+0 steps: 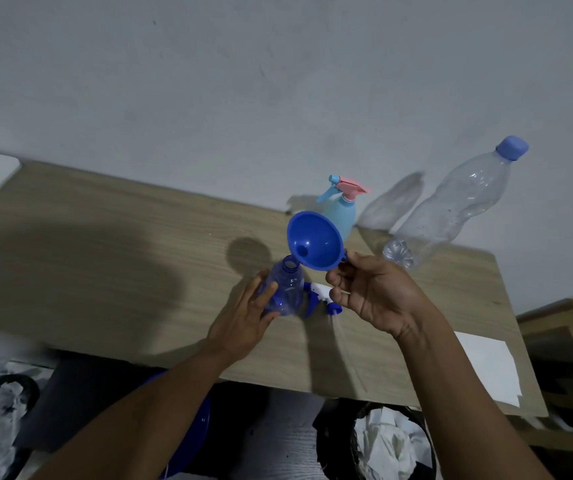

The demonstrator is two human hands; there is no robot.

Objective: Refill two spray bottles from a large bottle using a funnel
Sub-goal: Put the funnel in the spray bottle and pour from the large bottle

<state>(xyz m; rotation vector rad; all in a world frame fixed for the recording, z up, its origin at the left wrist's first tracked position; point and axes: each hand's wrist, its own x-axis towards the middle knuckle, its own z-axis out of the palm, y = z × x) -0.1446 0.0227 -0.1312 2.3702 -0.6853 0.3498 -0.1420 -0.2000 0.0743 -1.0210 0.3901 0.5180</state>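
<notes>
Wooden tabletop (105,237) against grey wall; all positions referenced to blue funnel (314,242).

Right hand (378,292): thumb and fingers pinched on funnel's rim tab at its near-right edge; funnel in the air, tilted, wide mouth facing camera, spout end just above-right of the open neck of the blue spray bottle (283,289); contact between spout and neck not discernible.

Left hand (247,317): wrapped around body of blue spray bottle, below-left of funnel; bottle upright on tabletop, cap off, translucent.

Removed trigger head (316,299) (white and blue) lying on tabletop directly below funnel, between the 2 hands, dip tube trailing toward the near edge.

Light-blue spray bottle (342,213) with pink-and-blue trigger standing directly behind funnel, partly hidden by it.

Large clear bottle (451,206), blue cap on, standing to the right of and behind funnel; liquid level not readable.

White sheet (485,368) on tabletop, well below-right of funnel.
</notes>
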